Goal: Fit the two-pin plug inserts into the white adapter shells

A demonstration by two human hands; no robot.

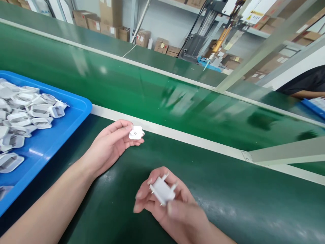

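Note:
Between the thumb and fingers of my left hand (pixel 109 145) is a small white plastic plug part (pixel 136 133), with a round metal dot on its face and small metal ends at its right edge. My right hand (pixel 184 211), palm up and closer to me, is closed on a white plug piece (pixel 162 190). Two prongs stick out of that piece's upper right side, and thin pins show on the opposite side; it is slightly blurred. The two pieces are apart, both held above the dark green work surface (pixel 122 206).
A blue tray (pixel 68 130) at the left holds many white plastic housings (pixel 19 119). Beyond a pale rail (pixel 193 139) runs a shiny green conveyor belt (pixel 122 84). A metal post (pixel 286 152) stands at right. Farther back are a machine (pixel 195 47), cardboard boxes (pixel 110 17) and a person's arm (pixel 308 94).

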